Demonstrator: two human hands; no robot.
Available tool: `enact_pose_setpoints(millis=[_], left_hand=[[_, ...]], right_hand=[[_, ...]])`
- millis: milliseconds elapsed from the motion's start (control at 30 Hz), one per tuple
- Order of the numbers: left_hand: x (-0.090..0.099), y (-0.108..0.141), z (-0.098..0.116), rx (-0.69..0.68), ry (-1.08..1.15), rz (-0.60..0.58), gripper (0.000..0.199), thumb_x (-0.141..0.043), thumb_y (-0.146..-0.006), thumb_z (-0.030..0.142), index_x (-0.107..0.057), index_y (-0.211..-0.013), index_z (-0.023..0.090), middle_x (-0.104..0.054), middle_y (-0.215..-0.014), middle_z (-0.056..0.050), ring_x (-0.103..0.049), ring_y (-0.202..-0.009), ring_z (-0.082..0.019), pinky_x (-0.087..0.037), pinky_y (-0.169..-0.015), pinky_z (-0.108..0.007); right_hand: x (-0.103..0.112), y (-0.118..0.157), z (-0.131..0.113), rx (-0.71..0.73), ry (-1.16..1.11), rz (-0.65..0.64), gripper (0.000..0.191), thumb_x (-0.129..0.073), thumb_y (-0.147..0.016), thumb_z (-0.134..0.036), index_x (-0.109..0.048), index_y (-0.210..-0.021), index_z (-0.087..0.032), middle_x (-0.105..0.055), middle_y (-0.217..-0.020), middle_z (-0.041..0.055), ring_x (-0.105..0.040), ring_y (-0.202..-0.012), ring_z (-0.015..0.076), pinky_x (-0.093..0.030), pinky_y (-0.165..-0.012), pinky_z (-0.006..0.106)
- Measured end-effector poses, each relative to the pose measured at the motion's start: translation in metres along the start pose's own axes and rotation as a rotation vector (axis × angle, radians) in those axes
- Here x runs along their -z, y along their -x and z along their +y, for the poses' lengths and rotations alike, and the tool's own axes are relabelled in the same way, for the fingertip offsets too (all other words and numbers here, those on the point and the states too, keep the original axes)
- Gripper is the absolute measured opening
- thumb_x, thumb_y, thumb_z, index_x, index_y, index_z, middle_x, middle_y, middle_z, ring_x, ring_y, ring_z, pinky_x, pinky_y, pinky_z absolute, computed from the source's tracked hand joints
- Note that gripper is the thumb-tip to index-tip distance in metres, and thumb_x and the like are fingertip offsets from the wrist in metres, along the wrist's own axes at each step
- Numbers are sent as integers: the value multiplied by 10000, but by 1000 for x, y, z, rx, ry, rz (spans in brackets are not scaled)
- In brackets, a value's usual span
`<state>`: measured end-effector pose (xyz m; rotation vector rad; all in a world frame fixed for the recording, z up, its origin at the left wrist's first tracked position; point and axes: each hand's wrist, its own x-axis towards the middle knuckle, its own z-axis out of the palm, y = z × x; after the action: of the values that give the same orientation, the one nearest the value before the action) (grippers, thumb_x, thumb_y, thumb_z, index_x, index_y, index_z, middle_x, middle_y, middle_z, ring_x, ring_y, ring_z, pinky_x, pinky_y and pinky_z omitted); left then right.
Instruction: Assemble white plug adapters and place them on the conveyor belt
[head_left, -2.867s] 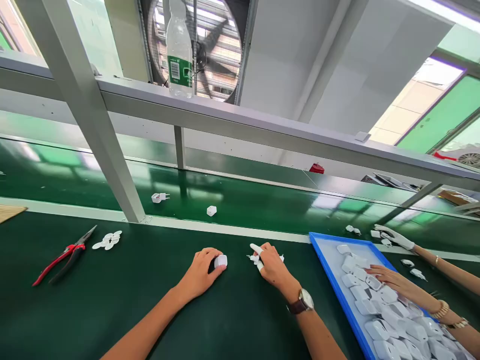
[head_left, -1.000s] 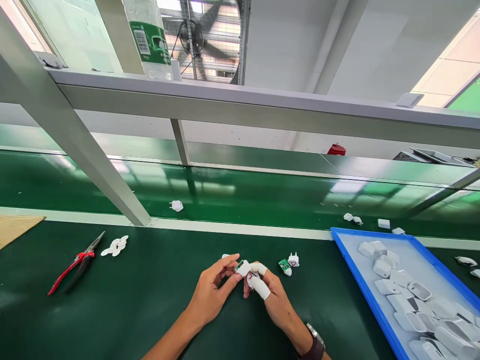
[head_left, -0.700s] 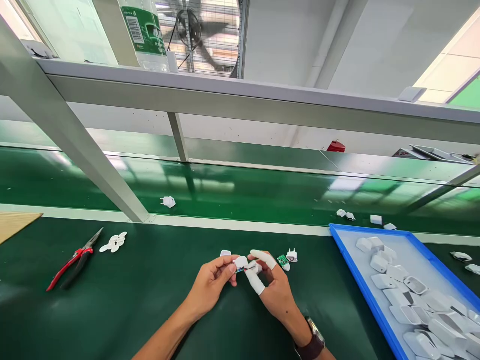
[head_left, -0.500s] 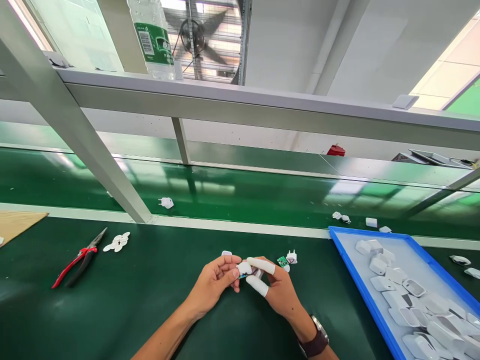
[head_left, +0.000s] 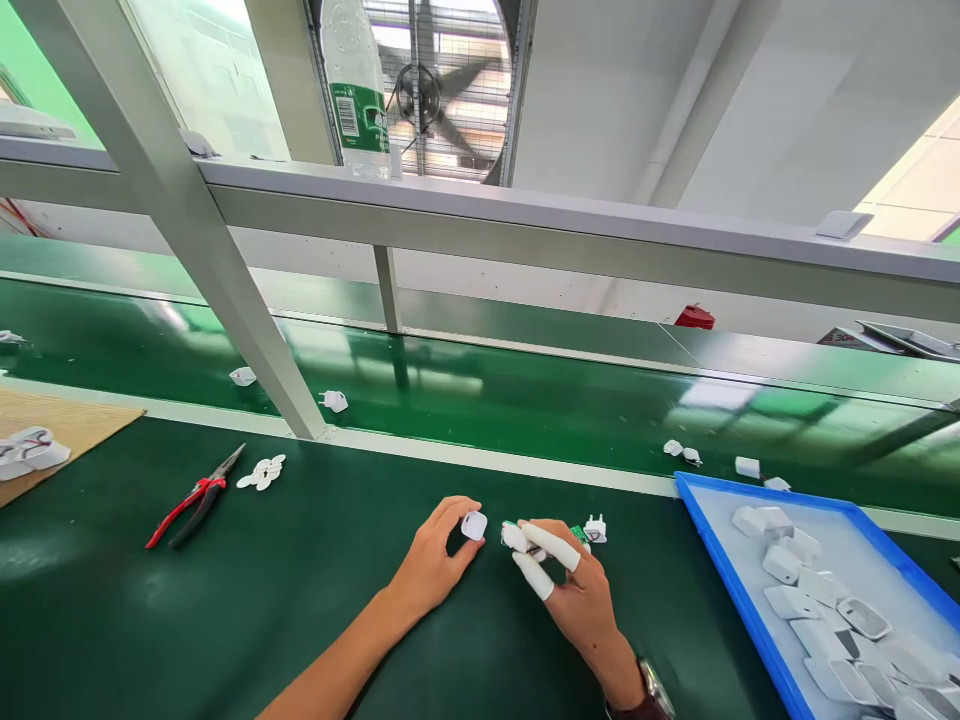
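A small white square casing point(head_left: 474, 525) is pinched between the thumb and fingers of my left hand point(head_left: 431, 560). Just to its right, my right hand point(head_left: 574, 590), with white covers on two fingers, grips a white plug part point(head_left: 516, 537) that shows a bit of green at its edge. The two parts are apart, with a small gap between them. Behind my right hand lie a green circuit board point(head_left: 580, 536), partly hidden, and a white two-pin plug piece point(head_left: 595, 529) on the dark green mat.
Red-and-black pliers point(head_left: 196, 497) and several white flat pieces point(head_left: 262, 472) lie at the left. A blue-rimmed tray point(head_left: 739, 590) of white casings stands at the right. Beyond the metal frame post point(head_left: 225, 270) runs a green belt point(head_left: 510, 390) with scattered white parts.
My left hand has let go of the plug part and now holds the square casing that lay behind it. My right hand keeps the plug part. The view has shifted left.
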<state>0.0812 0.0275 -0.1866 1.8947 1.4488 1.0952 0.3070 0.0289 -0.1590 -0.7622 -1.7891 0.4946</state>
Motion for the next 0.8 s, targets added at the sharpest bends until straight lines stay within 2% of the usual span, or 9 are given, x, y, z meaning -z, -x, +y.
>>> enact_pose_setpoints(millis=[133,233,300,400,500,567,667,800], left_hand=[[-5,7,6,-146,68,46,386,-589,-972,220,-540,-1350,285,-665,-1288,-63,-661,-1166,-201,-548,-1029,-364],[-4,10,11,-147,123,14,423,-616,-957,209,-544,-1365,297,-663,-1293,-61,-646,-1188,-211,-522,-1063,-385],[0,9,16,-87,237,-42,416,-620,-961,240,-570,-1370,301,-630,-1309,-73,-623,-1200,-224,-512,-1064,-401],[7,5,23,85,586,-147,425,-635,-964,336,-594,-1384,294,-595,-1239,-83,-637,-1072,-212,-552,-952,-383],[14,1,26,270,969,-261,508,-714,-916,373,-590,-1395,259,-640,-1128,-77,-659,-953,-200,-550,-883,-378],[16,0,29,365,1135,-291,481,-765,-880,362,-641,-1319,209,-679,-1073,-85,-661,-884,-186,-532,-828,-345],[17,0,33,437,1260,-291,361,-795,-854,348,-719,-1146,149,-702,-969,-91,-636,-811,-163,-496,-770,-305],[18,0,38,461,1308,-297,342,-813,-833,335,-742,-1104,139,-707,-948,-97,-624,-809,-168,-482,-776,-306]], right_hand=[[-6,3,-4,168,77,27,544,-672,-883,-13,-610,-1360,-265,-744,-1140,86,-719,-1018,235,-635,-861,408],[-9,3,-8,255,101,34,582,-685,-856,24,-601,-1371,-234,-746,-1141,102,-715,-1041,250,-634,-896,447],[-9,1,-10,267,103,58,585,-690,-848,32,-600,-1371,-216,-742,-1146,114,-713,-1050,257,-637,-888,454],[-7,-1,-11,239,77,103,564,-675,-847,45,-608,-1349,-204,-736,-1153,122,-712,-1048,258,-640,-859,447],[-5,-3,-13,211,59,106,538,-663,-856,39,-617,-1331,-209,-737,-1142,118,-717,-1024,252,-643,-826,432],[-6,-3,-14,211,58,94,551,-662,-859,30,-609,-1346,-223,-738,-1140,115,-720,-1016,253,-647,-817,433],[-7,-1,-16,237,77,75,597,-671,-856,18,-588,-1388,-240,-743,-1141,116,-724,-1016,262,-655,-813,446],[-9,2,-17,267,125,38,637,-677,-868,1,-562,-1438,-260,-752,-1142,113,-728,-1016,271,-659,-822,472]])
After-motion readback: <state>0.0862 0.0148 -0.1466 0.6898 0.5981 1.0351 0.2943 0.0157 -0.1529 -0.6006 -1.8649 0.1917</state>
